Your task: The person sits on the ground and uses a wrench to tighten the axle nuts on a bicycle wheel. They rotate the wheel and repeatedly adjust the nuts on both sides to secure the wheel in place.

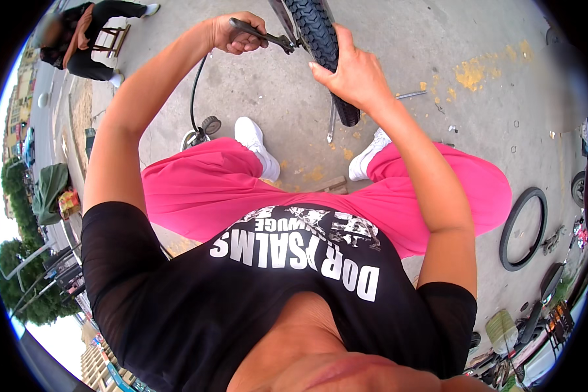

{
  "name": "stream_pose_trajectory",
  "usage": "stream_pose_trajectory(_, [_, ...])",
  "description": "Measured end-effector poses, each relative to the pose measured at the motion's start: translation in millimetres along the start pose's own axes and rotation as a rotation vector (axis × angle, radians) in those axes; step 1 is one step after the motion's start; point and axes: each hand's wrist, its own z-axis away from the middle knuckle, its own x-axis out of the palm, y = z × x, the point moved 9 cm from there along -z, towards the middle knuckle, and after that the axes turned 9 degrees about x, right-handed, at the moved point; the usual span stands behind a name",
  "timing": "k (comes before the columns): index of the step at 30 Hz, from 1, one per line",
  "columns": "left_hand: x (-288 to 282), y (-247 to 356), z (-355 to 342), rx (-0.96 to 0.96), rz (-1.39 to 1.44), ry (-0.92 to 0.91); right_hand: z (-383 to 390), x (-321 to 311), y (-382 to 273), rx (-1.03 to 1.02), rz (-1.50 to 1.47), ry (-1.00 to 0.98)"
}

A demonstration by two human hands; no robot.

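Curled tight, the left hand is closed around the handle of a dark metal hand tool, whose far end points right and slightly down at the side of a bicycle wheel; whether it touches a nut there is too small to tell. The right hand is clamped on the wheel's knobbly black tyre, thumb on the left and fingers along the right side. The tyre stands at the top middle of the view, between the two hands, its lower end ahead of the gap between two white shoes. Beneath it, a thin metal bar lies on the concrete ground, and a second metal rod lies to the right, near the right forearm. Beside the left shoe sits a round gauge near a black hose. Well apart, at the right, a loose tyre lies flat on the ground. At the upper left, another person sits on a wooden stool
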Motion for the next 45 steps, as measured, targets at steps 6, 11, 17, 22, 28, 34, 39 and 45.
stream_pose_trajectory(6, [27,-7,-8,-0.112,0.158,0.040,0,-2,0,-0.016,-0.021,0.009])
stream_pose_trajectory(11, [31,-10,-2,-0.017,0.286,0.308,2,-2,-1,-0.004,-0.026,0.009])
stream_pose_trajectory(17, [85,-53,-33,0.087,0.347,0.418,2,1,0,0.001,-0.072,0.014])
stream_pose_trajectory(22, [98,-99,-75,0.277,0.273,0.528,-2,0,2,-0.002,-0.085,-0.011])
stream_pose_trajectory(28, [92,-137,-114,0.430,0.025,0.822,-2,-4,-6,0.008,-0.054,-0.056])
stream_pose_trajectory(34, [84,-158,-137,0.466,-0.052,0.987,0,-2,-4,0.025,-0.129,-0.057])
stream_pose_trajectory(39, [66,-178,-159,0.586,-0.078,1.113,0,0,-8,0.064,-0.057,-0.092])
stream_pose_trajectory(45, [62,-181,-167,0.427,0.023,1.061,1,-2,-9,0.071,-0.063,-0.088])
